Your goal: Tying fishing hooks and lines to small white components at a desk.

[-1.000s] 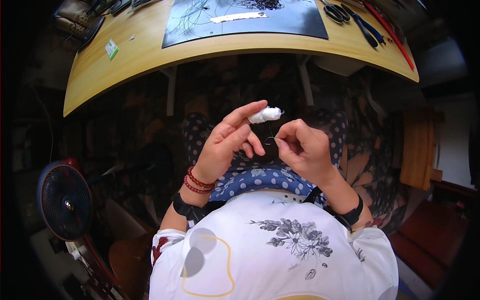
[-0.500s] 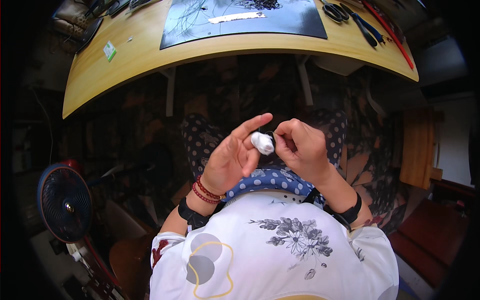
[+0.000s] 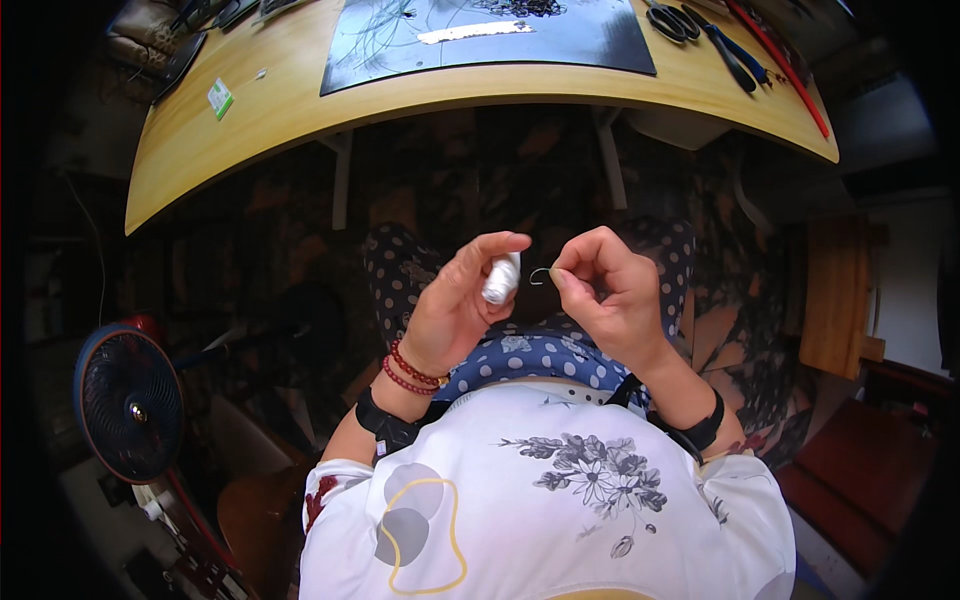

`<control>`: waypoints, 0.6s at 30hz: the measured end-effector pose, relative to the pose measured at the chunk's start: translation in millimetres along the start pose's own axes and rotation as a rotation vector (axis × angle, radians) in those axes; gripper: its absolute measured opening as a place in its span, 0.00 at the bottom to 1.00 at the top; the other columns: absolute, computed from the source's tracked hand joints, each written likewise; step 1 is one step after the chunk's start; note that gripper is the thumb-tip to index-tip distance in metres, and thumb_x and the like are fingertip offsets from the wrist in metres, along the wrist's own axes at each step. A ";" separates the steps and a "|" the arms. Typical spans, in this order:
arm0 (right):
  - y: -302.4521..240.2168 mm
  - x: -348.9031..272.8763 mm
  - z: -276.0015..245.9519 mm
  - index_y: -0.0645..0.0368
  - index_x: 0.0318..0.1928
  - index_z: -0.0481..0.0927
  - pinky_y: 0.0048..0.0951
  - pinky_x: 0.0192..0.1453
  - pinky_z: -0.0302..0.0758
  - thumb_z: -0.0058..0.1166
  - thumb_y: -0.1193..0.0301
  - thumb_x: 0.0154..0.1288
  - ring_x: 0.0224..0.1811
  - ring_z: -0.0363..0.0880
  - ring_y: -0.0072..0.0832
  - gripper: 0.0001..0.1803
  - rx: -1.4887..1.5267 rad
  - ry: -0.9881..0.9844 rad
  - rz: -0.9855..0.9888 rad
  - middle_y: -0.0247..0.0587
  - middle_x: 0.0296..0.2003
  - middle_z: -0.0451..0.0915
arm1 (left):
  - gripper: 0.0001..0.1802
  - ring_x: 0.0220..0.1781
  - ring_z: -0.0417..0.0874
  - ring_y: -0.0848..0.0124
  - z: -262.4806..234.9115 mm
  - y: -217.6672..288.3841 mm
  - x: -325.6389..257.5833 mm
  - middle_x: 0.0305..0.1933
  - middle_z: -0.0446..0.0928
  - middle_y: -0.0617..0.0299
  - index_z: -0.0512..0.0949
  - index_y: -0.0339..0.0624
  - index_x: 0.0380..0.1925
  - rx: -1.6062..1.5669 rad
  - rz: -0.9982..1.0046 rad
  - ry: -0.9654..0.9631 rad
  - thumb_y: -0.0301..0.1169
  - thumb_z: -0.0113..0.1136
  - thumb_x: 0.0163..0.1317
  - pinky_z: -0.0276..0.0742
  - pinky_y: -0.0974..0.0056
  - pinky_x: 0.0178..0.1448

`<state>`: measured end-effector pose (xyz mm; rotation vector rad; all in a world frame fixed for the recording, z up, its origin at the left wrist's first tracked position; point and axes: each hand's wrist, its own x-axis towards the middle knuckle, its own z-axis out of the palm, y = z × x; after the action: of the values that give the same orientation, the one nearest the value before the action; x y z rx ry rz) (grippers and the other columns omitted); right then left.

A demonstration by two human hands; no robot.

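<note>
In front of my lap, my left hand [image 3: 455, 300] is loosely curled, its top digit stretched out. A white wrapping [image 3: 502, 282] sits beneath that digit and seems to cover a fingertip rather than be gripped. Just to its right, my right hand [image 3: 608, 295] pinches a small, thin, curved hook [image 3: 538, 279] between thumb and forefinger. The hook's bend points toward the white wrapping, with a small gap between them. Any line tied to the hook is too fine to make out.
Ahead stands a wooden table [image 3: 270, 140] with a dark mat [image 3: 580, 73] carrying tangled black strands and a white strip [image 3: 475, 33]. Scissors [image 3: 672, 23], blue-handled pliers [image 3: 730, 55] and a red rod [image 3: 785, 75] lie right. A fan [image 3: 130, 400] stands at my left.
My left hand has turned and curled, drawing the white wrapping left, away from my right hand. The hook now shows clearly between the hands.
</note>
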<state>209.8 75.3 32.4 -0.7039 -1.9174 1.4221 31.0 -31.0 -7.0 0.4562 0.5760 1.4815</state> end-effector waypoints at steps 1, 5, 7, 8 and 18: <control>-0.1 0.2 0.5 0.61 0.37 0.77 0.20 0.26 0.68 0.64 0.83 0.60 0.21 0.71 0.17 0.09 -0.036 0.022 -0.005 0.32 0.23 0.75 | 0.36 0.34 0.70 0.81 5.4 -2.0 -0.8 0.39 0.70 0.69 0.66 0.40 0.74 0.070 -0.001 0.006 0.54 0.52 0.77 0.69 0.74 0.40; 9.8 3.7 4.8 0.60 0.37 0.77 0.22 0.26 0.70 0.64 0.84 0.58 0.20 0.72 0.20 0.10 -0.350 0.126 -0.336 0.35 0.23 0.76 | 0.42 0.31 0.73 0.83 10.6 1.2 -3.1 0.52 0.78 0.63 0.58 0.33 0.76 0.027 -0.022 -0.152 0.53 0.52 0.76 0.71 0.78 0.38; 10.4 3.2 4.9 0.60 0.37 0.77 0.23 0.25 0.71 0.64 0.85 0.56 0.19 0.74 0.24 0.12 -0.361 0.106 -0.380 0.37 0.24 0.76 | 0.40 0.31 0.73 0.83 5.7 7.6 0.2 0.57 0.79 0.59 0.58 0.30 0.75 -0.056 0.026 -0.101 0.51 0.49 0.78 0.72 0.77 0.37; 10.0 1.9 4.3 0.60 0.37 0.77 0.23 0.25 0.71 0.64 0.85 0.56 0.19 0.74 0.24 0.12 -0.361 0.104 -0.379 0.37 0.24 0.76 | 0.39 0.31 0.73 0.82 7.7 11.5 3.3 0.61 0.78 0.56 0.57 0.27 0.75 -0.009 0.073 -0.011 0.50 0.48 0.78 0.72 0.76 0.36; -0.8 -2.0 0.9 0.61 0.37 0.77 0.21 0.26 0.69 0.63 0.83 0.60 0.21 0.72 0.17 0.09 -0.040 -0.002 -0.045 0.33 0.23 0.75 | 0.27 0.34 0.67 0.82 -9.5 2.8 6.1 0.34 0.69 0.71 0.75 0.41 0.60 -0.007 -0.035 0.020 0.53 0.46 0.79 0.62 0.75 0.36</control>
<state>210.3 73.1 32.6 -0.6736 -1.9558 1.3610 22.9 -25.4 -13.3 0.4238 0.5916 1.4558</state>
